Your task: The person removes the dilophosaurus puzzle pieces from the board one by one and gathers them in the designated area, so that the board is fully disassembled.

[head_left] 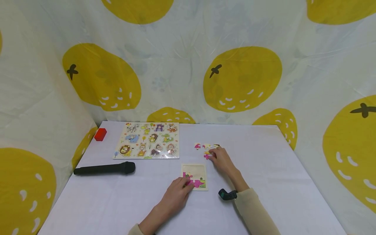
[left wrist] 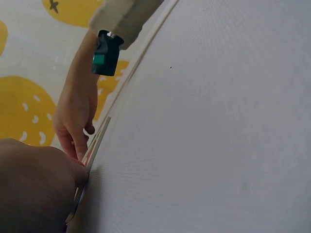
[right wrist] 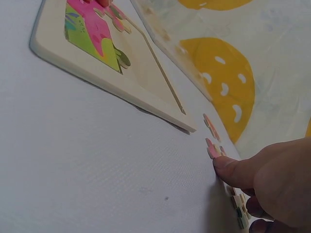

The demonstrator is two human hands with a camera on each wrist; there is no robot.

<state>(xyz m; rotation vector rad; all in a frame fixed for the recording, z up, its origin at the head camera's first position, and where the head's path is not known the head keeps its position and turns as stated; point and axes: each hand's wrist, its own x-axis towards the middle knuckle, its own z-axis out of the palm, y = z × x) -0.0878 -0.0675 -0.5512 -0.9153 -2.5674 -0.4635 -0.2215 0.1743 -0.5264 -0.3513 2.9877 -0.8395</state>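
A small square puzzle board with a pale wooden rim lies on the table, pink and green pieces fitted along its lower and left parts. My left hand rests over the board's lower left corner, fingertips touching the pink pieces inside it. Beyond the board, my right hand pinches a pink and yellow puzzle piece between thumb and fingers; the fingers' far side is partly hidden. More loose pieces lie in a row just past that hand.
A larger animal puzzle board lies at the back left. A black microphone sits left of my hands, and a red block stands near the far left corner. Fruit-patterned cloth hangs behind the table.
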